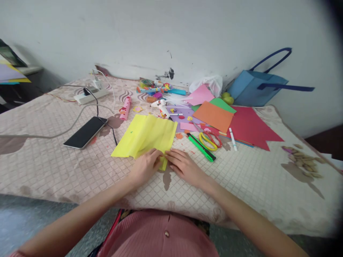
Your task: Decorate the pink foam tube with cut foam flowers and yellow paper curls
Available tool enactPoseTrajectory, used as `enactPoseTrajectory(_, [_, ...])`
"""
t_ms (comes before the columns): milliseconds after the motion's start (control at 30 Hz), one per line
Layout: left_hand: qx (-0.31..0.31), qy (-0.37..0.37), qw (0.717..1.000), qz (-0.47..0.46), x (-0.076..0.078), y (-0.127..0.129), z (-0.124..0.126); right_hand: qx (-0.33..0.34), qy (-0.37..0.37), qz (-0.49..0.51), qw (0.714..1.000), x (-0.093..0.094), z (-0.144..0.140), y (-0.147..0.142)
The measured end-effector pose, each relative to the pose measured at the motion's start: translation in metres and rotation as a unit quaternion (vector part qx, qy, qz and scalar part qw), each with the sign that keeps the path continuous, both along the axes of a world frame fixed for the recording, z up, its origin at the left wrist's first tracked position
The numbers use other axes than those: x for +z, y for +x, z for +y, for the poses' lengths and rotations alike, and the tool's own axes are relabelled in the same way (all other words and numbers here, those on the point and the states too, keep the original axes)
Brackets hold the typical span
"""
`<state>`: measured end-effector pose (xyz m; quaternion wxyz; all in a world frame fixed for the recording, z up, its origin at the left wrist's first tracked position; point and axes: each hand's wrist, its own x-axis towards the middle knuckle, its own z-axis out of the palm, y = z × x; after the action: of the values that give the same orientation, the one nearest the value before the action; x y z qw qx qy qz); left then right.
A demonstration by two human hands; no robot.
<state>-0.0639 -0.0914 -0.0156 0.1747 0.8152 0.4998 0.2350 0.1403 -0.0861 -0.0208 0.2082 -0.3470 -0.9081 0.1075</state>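
Observation:
A yellow sheet of paper [147, 135] with fold creases lies on the patterned bedcover [53, 167]. My left hand [146, 165] and my right hand [182, 163] meet at its near right corner, fingers pinching and pressing the folded edge. Just right of the sheet lie a green marker [201, 147], yellow-handled scissors [207, 141] and a white pen [232, 139].
A black phone [85, 132] on a cable lies left, with a power strip [91, 95] behind it. Orange [214, 115], red [250, 126] and pink coloured sheets, a glue gun [160, 106] and craft scraps crowd the back. A blue bag [254, 87] leans on the wall.

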Motion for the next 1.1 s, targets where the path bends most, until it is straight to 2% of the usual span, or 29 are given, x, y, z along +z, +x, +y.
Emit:
enactPoseTrajectory(133, [-0.110,0.062,0.992,-0.014,0.001,-0.011,-0.009,0.001,0.009,-0.015,1.000,-0.002,0.000,-0.001])
enactPoseTrajectory(200, [-0.180,0.083,0.980,0.022,0.004,-0.015,-0.015,0.000,0.012,-0.013,1.000,-0.002,0.000,-0.002])
enactPoseTrajectory(267, [-0.219,0.094,0.969,0.063,0.004,-0.018,-0.021,0.000,0.013,-0.008,1.000,-0.002,-0.001,-0.002])
enactPoseTrajectory(400, [-0.219,0.094,0.966,0.100,0.001,-0.020,-0.027,-0.008,0.022,0.007,1.000,-0.001,-0.005,-0.005])
enactPoseTrajectory(567, [-0.217,0.109,0.964,0.109,-0.003,-0.021,-0.028,0.016,0.035,-0.005,0.999,-0.003,-0.008,-0.007])
enactPoseTrajectory(900, [-0.229,0.104,0.959,0.132,-0.009,-0.027,-0.031,-0.078,0.053,-0.049,0.994,-0.006,0.006,-0.016])
enactPoseTrajectory(1100, [-0.226,0.111,0.962,0.109,-0.003,-0.030,-0.028,-0.077,0.045,-0.033,0.995,-0.004,0.011,-0.011])
